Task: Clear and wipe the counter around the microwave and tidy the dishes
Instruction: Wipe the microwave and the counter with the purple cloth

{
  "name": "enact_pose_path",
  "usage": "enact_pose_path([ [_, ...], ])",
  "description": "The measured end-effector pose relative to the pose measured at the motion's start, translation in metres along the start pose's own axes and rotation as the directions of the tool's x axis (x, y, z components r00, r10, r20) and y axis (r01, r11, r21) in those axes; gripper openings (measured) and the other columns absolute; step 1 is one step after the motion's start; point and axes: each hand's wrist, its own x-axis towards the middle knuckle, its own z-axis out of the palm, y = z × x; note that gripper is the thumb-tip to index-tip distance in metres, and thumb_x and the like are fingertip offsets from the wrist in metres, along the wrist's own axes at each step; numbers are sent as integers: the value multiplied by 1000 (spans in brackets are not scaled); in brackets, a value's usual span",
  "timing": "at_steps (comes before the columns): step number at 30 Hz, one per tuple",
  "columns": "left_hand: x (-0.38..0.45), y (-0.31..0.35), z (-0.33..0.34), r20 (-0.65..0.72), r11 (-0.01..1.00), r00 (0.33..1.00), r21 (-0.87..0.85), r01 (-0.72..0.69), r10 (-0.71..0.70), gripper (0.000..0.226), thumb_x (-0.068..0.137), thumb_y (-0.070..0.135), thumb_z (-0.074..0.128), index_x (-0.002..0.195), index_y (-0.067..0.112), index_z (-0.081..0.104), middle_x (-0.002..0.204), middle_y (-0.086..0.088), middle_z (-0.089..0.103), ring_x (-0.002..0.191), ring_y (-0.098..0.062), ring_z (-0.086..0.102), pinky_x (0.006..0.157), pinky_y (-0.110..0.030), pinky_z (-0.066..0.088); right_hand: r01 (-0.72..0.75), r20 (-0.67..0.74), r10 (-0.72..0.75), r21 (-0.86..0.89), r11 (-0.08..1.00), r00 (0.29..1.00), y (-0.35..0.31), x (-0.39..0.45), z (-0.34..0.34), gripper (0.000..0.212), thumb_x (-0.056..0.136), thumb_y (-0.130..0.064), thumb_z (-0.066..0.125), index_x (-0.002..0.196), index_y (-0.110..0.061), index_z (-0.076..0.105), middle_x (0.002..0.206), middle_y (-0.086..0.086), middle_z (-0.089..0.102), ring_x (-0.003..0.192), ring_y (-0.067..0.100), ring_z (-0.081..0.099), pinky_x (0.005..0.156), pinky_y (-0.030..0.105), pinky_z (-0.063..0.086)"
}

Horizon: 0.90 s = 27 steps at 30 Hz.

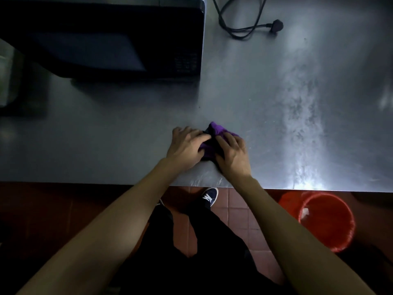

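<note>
A purple cloth (217, 129) lies bunched on the steel counter (276, 116) near its front edge. My left hand (187, 145) holds the cloth's left side with curled fingers. My right hand (232, 154) grips its right side, thumb tucked into the folds. Most of the cloth is hidden between the two hands. The black microwave (110, 39) stands at the back left, well apart from the hands.
The microwave's black cord and plug (274, 26) lie loose on the counter at the back right. Wet streaks shine on the counter's right half. A red bucket (327, 220) stands on the tiled floor below the front edge, right of my feet.
</note>
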Motion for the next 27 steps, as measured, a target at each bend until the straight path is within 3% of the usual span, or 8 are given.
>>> enact_pose_path([
  [6, -47, -12, 9, 4, 999, 1000, -21, -26, 26, 40, 73, 31, 65, 113, 36, 66, 104, 11, 68, 99, -23, 56, 85, -39, 32, -86, -4, 86, 18, 996, 996, -35, -46, 20, 49, 81, -30, 61, 128, -14, 62, 131, 15, 59, 113, 42, 49, 95, 51, 48],
  [12, -89, -36, 6, 26, 994, 994, -4, -110, 111, 36, 73, 35, 64, 110, 36, 65, 100, 12, 67, 97, -22, 55, 84, -40, 36, -164, 14, 164, -19, 986, 986, -74, -81, 45, 53, 78, -27, 75, 128, -16, 61, 129, 13, 59, 111, 43, 51, 91, 51, 49],
  [15, -107, -49, 3, 22, 992, 992, -15, -127, 127, 34, 72, 37, 65, 107, 35, 65, 97, 11, 67, 95, -22, 56, 82, -40, 37, -175, -22, 174, -33, 984, 984, -93, -91, 56, 50, 79, -29, 72, 126, -16, 63, 126, 13, 60, 110, 42, 52, 92, 50, 48],
  [23, -144, -106, -7, -9, 994, 994, -33, -105, 105, 39, 70, 32, 70, 109, 32, 70, 104, 9, 70, 97, -25, 59, 88, -46, 40, -124, -26, 122, -97, 988, 992, -154, -90, 83, 46, 83, -26, 69, 127, -17, 61, 123, 12, 60, 109, 39, 51, 90, 49, 48],
  [27, -161, -141, -16, -17, 998, 998, -21, -63, 63, 36, 70, 32, 68, 105, 31, 69, 99, 7, 69, 95, -26, 59, 89, -45, 39, -55, -4, 55, -113, 992, 998, -192, -78, 93, 44, 78, -26, 73, 120, -16, 65, 114, 14, 64, 94, 39, 57, 76, 45, 54],
])
